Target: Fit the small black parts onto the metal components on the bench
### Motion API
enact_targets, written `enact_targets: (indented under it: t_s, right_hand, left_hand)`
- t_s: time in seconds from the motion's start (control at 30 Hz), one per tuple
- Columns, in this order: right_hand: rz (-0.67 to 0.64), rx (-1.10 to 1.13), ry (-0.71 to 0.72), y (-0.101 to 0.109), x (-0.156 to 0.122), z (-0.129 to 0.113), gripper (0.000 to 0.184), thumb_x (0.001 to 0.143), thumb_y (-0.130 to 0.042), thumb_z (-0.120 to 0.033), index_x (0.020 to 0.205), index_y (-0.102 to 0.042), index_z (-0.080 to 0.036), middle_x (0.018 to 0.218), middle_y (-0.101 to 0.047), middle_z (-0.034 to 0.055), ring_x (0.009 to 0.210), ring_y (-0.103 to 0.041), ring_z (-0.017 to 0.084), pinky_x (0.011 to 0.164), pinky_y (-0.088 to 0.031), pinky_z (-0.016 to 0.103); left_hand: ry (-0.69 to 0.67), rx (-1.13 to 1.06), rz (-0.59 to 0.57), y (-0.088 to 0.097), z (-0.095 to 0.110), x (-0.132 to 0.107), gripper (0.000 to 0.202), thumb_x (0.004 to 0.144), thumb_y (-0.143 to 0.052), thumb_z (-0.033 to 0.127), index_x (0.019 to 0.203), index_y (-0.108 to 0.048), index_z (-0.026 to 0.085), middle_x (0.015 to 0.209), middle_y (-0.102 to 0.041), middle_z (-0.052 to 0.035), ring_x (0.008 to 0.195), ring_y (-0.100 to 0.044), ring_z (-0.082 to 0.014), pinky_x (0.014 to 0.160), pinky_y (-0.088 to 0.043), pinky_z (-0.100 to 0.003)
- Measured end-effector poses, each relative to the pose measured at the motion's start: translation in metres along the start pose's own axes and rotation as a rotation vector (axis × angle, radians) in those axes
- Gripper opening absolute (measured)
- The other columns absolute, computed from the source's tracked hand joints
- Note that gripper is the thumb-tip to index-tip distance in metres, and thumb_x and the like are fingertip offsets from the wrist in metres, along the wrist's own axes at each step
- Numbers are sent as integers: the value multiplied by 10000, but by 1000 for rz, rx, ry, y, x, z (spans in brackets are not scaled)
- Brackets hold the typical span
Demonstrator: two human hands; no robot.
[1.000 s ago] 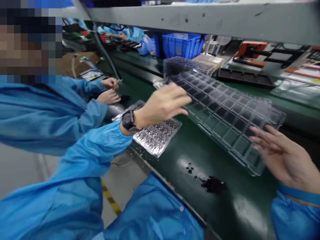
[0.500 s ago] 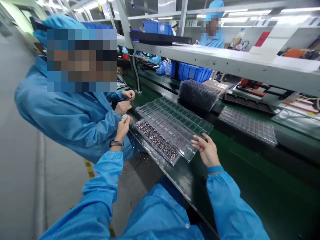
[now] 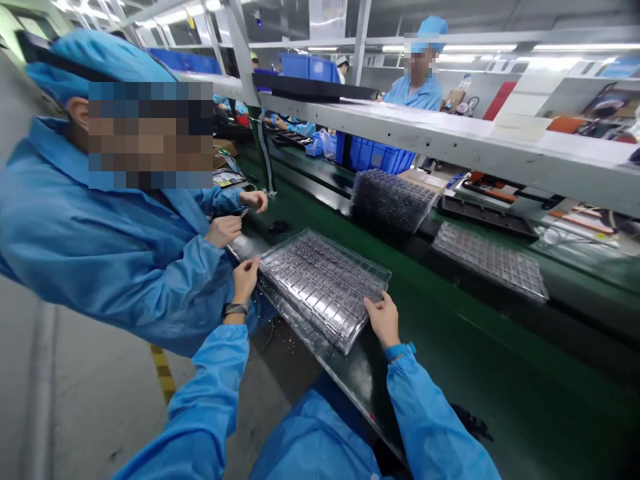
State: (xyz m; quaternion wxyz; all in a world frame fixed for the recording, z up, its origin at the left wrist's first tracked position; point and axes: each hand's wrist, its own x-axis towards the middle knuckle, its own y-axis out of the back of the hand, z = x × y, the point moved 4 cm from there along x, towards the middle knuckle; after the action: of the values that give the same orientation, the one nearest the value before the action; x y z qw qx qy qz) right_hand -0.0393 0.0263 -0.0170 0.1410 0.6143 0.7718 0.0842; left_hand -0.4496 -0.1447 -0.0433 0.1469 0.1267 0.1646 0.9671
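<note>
A clear plastic tray (image 3: 320, 283) with a grid of compartments lies near the front edge of the green work surface, stacked over another tray. Rows of small dark parts show dimly beneath the plastic. At the tray's left corner, my left hand (image 3: 245, 280) is closed, with thumb and fingers pinching the rim. My right hand (image 3: 384, 320) grips the right-hand edge between thumb and fingers. Glare on the plastic hides much of what lies in the lower tray.
A co-worker in a blue smock (image 3: 115, 253) stands close on my left, both hands over the bench. Behind the tray are a tilted stack of clear trays (image 3: 393, 200), another clear tray (image 3: 490, 260) and a blue crate (image 3: 380, 155). A white shelf beam (image 3: 425, 123) crosses above.
The clear tray has come down and toward me, covering the rows of small parts. My right hand has moved left and closed on its edge; my left hand now pinches its corner.
</note>
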Motion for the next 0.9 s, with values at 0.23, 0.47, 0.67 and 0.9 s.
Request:
enact_targets:
  t_s: [0.23,0.47,0.67,0.9]
  right_hand:
    - [-85,-636,71,-2,-13,-5,808,962,-571,-411,1599,-262,-20,872,-756,174,1011,-730,369,885,-524,421]
    - [-80,-748,97,-13,-17,-8,806,999,-531,-462,1622,-219,-57,951,-741,253,955,-740,396,899,-508,504]
    - [-139,-954,79,-7,-20,-9,760,1044,-410,-480,1626,-180,-48,1047,-744,244,990,-735,357,857,-520,426]
    - [-169,-950,114,-14,-21,-13,740,1047,-411,-415,1596,-186,27,1049,-745,257,992,-739,348,847,-514,406]
  left_hand:
    - [13,92,-52,11,-8,3,230,760,-605,354,875,-663,164,983,-759,-141,997,-695,-274,982,-521,-385]
    - [-11,170,-185,9,0,24,262,729,-626,370,848,-713,154,946,-779,-126,954,-707,-277,948,-527,-367]
    - [-17,221,-186,-1,1,21,292,735,-566,378,849,-706,149,941,-782,-126,941,-700,-277,939,-527,-373]
    - [-2,284,-151,5,21,19,255,675,-602,447,690,-641,196,799,-767,-118,867,-704,-300,865,-551,-395]
